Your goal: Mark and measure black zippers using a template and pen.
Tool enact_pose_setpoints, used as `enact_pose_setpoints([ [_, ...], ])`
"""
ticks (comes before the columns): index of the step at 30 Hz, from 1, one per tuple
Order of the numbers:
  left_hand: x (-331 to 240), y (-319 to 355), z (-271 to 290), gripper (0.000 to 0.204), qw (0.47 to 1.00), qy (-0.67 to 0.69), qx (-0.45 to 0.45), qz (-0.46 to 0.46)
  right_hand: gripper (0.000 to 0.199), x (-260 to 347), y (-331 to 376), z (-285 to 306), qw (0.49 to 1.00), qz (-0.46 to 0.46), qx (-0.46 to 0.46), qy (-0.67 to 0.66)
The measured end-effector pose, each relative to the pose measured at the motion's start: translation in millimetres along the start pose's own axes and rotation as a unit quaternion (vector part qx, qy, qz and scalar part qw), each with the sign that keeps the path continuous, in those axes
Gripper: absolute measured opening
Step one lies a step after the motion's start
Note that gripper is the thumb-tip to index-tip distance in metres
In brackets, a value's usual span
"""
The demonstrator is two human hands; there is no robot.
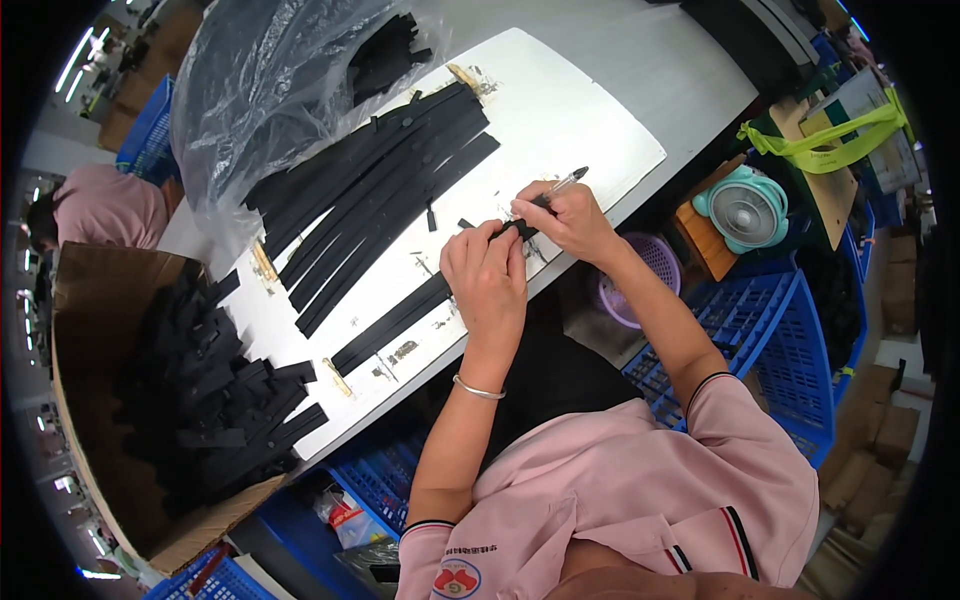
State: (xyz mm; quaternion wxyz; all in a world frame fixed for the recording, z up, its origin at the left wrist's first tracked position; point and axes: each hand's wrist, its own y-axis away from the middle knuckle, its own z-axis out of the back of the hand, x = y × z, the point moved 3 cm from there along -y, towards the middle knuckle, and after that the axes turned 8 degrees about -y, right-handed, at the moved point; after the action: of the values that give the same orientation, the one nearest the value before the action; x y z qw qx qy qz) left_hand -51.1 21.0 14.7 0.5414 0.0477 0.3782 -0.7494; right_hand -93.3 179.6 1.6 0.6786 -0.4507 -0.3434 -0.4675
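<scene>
White board [560, 110] on the grey surface [650, 50] carried rows of black strips [385, 180] while your left hand [487, 272] pinched one strip's [400, 318] end and your right hand [570, 215] gripped a pen-like tool [562, 182] at the near edge.

Black strips [380, 190] on a white board [580, 110]; pink shirt [620, 480]; blue crates [790, 350]; teal fan [745, 210].

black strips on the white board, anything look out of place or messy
Mostly tidy: the long black strips lie side by side on the white board. One short black piece sits alone beside them, crosswise to the rest. The left hand and right hand hold one strip's end. Nothing looks spilled or damaged.
</scene>
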Motion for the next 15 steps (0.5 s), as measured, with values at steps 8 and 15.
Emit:
enact_pose_setpoints([
  [8, -1, -2, -1, 0.011, 1.0, -0.004, -0.002, -0.006, 0.028, -3, -1, -1, 0.997, 0.05, -0.062, -0.006],
  [15, -2, 0, -3, 0.012, 1.0, -0.004, -0.005, -0.007, 0.018, 4, 2, 9, 0.998, 0.053, 0.016, 0.004],
])
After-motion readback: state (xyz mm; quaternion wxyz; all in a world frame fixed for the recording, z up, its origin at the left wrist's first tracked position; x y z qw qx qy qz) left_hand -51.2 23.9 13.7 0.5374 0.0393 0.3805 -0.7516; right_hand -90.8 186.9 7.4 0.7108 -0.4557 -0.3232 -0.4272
